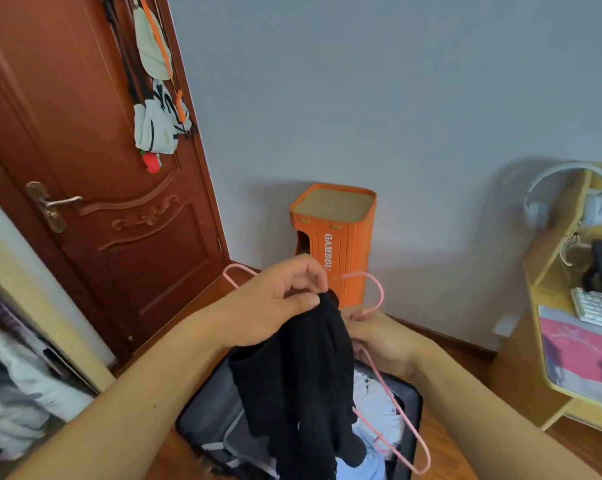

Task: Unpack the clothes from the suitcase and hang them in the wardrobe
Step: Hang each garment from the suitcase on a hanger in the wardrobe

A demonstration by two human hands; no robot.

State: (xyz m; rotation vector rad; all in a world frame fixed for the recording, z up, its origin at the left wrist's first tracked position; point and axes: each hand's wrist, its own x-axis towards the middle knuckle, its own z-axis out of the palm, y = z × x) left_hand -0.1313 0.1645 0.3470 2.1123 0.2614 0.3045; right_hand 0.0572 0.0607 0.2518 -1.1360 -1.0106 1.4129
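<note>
A black garment [303,386] hangs from my left hand [275,306], which pinches its top edge between thumb and fingers. My right hand [382,341] holds a pink wire hanger [396,410] just behind the garment; the hook curves up at the right and one arm runs down past my wrist. Another pink end of the hanger shows left of my left hand. Below, an open dark suitcase [209,420] lies on the wooden floor with white and light blue clothes [379,407] inside. The wardrobe [19,368] stands at the left edge with clothes hanging in it.
A brown wooden door [95,168] with bags on hooks is at the left. An orange box-shaped stool [337,240] stands against the grey wall. A yellow desk [569,341] with keyboard, monitor and white headphones is on the right.
</note>
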